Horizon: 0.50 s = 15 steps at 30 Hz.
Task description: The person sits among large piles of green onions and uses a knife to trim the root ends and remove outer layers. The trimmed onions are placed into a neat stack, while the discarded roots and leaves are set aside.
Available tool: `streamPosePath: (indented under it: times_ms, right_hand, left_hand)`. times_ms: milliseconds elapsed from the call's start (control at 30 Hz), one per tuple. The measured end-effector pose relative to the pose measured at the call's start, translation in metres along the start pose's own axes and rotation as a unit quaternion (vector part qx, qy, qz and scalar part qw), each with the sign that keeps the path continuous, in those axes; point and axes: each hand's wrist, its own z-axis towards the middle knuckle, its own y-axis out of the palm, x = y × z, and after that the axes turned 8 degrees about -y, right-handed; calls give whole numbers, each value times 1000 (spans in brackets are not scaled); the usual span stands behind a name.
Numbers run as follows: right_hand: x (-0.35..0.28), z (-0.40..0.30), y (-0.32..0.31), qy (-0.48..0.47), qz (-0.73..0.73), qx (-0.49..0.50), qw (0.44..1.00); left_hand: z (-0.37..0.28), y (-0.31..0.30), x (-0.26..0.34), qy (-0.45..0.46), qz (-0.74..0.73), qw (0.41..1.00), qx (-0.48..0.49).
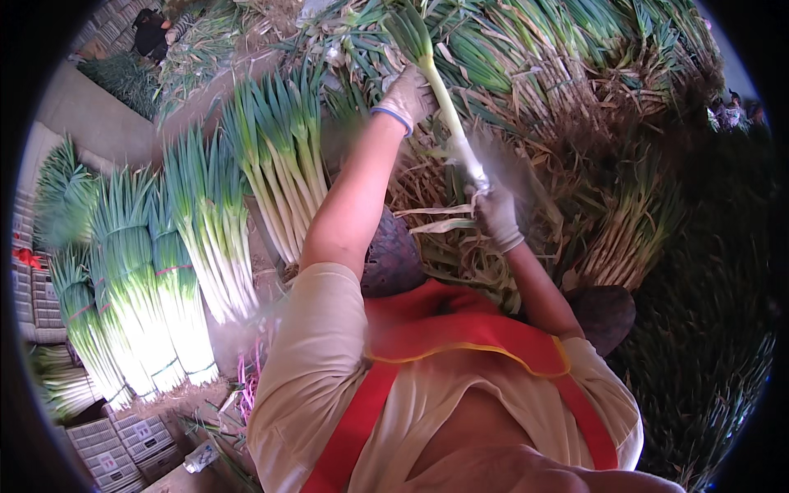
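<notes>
My left hand (408, 101), in a pale work glove with a blue cuff edge, grips one large green onion (453, 126) just below its green leaves. The stalk slants down to the right, white and smooth along its lower length. At the root end, my right hand (498, 215), gloved too, is closed around the base. Strips of peeled outer leaf (441, 227) stick out leftward from that hand. Its fingers are partly blurred, and the roots are hidden.
Loose peeled leaves (536, 185) litter the ground ahead. Untrimmed onions (542, 68) are heaped beyond, with another bunch (622, 240) at right. On the left stand cleaned onions (212, 246) and tied bundles (132, 277). Patterned boxes (145, 437) sit lower left. A person (151, 34) is far off.
</notes>
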Motion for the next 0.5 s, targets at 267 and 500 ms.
streamPosePath:
  times_ms: [267,500]
  right_hand:
    - [-16,17,35,-222,-103,63,967]
    - [-74,63,45,71,124,-91,986]
  left_hand:
    - [-3,29,-10,76,-78,994,30]
    - [10,13,6,14,-197,974,-111]
